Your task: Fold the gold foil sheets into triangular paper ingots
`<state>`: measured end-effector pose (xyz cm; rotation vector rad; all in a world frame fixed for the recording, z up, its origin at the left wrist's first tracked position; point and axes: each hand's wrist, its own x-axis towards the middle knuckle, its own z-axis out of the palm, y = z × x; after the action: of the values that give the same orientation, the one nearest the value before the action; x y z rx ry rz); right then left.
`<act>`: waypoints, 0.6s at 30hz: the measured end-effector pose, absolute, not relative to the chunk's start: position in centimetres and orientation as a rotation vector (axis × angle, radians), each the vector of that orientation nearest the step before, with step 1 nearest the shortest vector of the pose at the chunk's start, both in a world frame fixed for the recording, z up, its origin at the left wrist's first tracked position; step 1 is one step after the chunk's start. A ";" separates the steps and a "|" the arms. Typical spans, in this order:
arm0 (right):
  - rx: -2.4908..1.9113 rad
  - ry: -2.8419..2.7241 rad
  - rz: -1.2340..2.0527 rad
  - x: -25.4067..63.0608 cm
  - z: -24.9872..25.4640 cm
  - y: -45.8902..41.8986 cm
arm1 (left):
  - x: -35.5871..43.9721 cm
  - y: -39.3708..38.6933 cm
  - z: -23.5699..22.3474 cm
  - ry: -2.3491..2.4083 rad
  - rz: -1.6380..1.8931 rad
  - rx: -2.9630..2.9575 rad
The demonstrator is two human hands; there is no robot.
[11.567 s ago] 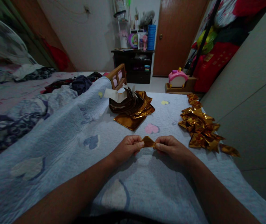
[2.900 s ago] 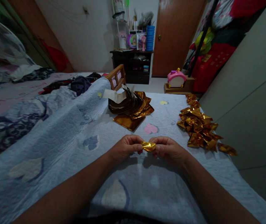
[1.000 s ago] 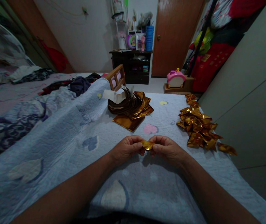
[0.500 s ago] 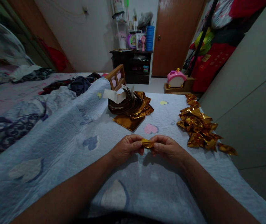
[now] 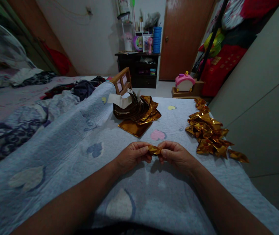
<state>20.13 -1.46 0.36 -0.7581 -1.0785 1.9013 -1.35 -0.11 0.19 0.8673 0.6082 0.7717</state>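
Observation:
Between my two hands is a small folded piece of gold foil paper (image 5: 154, 150), held just above the quilt. My left hand (image 5: 137, 152) pinches its left end with thumb and fingers. Its right end is pinched by my right hand (image 5: 172, 153). Beyond my hands lies a fanned stack of gold foil paper sheets (image 5: 139, 111), with a flat gold sheet (image 5: 136, 128) at its near edge. To the right sits a pile of folded gold foil pieces (image 5: 206, 130), and one more folded piece (image 5: 238, 156) rests at the pile's near end.
A light blue quilt (image 5: 80, 182) with heart shapes covers the bed under my hands. The bed's right edge runs beside a pale cabinet (image 5: 264, 98). Past the far edge are a pink toy (image 5: 185, 82) and a dark shelf unit (image 5: 139, 70). Clothes (image 5: 83, 89) lie on the left.

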 end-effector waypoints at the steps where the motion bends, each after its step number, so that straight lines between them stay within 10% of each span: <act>1: -0.758 -1.079 1.901 20.1 0.4 -1.5 | -1.4 -0.1 0.2 0.612 0.771 0.870; 18: -0.809 -1.080 1.860 20.3 0.6 -1.5 | -1.4 0.0 0.3 0.699 0.830 0.894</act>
<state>20.30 -1.46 0.62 -0.8089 -1.0803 1.8602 -1.41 0.04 0.35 0.8940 0.6991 0.8296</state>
